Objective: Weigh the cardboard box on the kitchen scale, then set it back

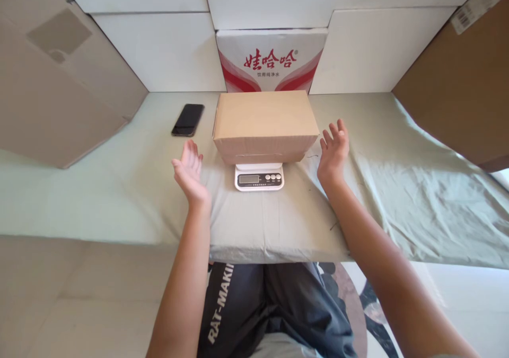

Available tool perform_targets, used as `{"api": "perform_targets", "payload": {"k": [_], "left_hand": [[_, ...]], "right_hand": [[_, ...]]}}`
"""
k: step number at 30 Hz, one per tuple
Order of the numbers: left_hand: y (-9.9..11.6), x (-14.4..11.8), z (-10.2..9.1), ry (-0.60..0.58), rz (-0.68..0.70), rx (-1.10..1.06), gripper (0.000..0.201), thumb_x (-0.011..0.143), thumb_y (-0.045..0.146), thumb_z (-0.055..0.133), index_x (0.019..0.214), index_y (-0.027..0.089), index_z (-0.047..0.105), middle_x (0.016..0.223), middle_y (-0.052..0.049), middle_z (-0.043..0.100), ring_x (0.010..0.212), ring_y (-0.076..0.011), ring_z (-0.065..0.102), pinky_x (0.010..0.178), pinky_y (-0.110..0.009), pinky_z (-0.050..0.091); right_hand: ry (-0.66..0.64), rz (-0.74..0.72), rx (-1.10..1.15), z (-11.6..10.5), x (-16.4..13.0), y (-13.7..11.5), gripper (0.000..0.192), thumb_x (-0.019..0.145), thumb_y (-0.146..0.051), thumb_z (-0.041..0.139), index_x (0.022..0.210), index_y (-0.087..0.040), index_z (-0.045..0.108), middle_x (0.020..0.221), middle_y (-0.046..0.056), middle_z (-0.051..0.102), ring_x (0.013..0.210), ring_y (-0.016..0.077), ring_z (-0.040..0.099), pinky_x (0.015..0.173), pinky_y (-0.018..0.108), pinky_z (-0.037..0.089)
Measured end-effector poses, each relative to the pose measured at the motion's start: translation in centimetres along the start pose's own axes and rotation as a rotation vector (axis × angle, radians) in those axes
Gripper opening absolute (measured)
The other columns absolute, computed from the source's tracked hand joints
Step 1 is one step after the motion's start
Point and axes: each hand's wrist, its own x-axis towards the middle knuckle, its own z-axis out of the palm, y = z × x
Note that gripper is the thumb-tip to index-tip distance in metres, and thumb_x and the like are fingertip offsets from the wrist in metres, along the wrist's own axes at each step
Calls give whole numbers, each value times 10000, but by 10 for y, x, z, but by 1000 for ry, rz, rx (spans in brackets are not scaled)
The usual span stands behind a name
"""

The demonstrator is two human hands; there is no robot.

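From the head view, a cardboard box [265,124] sits on a small white scale [259,177] in the middle of the worktop [119,188], which is draped in a pale green cloth; the left hand [189,171] and right hand [333,148] are both open with fingers spread, palms turned inward, one on each side of the box and holding nothing. The box is much wider than the scale under it, so a nudge from either hand could, I'd judge, tip it or slide it off the platform, and the loose cloth could let the scale shift. The scale's platform is hidden beneath the box and its display is too small to read. A black phone [188,119] lies near the box's left
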Motion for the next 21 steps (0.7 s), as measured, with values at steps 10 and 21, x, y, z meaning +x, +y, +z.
{"api": "perform_targets", "payload": {"k": [10, 21], "left_hand": [[-1, -3, 1, -83, 12, 2, 1000, 959, 886, 179, 1465, 191, 689, 1664, -176, 557, 1594, -305, 483, 1287, -421, 420], [-6, -22, 15, -245, -27, 34, 971, 876, 929, 445, 1427, 182, 731, 1581, -190, 637, 1568, -368, 504, 1315, -491, 389]], "right_hand": [[-99, -38, -47, 0, -4, 3, 726, 916, -769, 473, 1554, -421, 488, 1741, 25, 449, 1670, 329, 385, 1386, 637, 263], [-278, -120, 47, 40, -50, -12, 479, 977, -651, 506, 1240, -321, 733, 1353, 30, 765, 1491, 316, 576, 1354, 511, 389]]}}
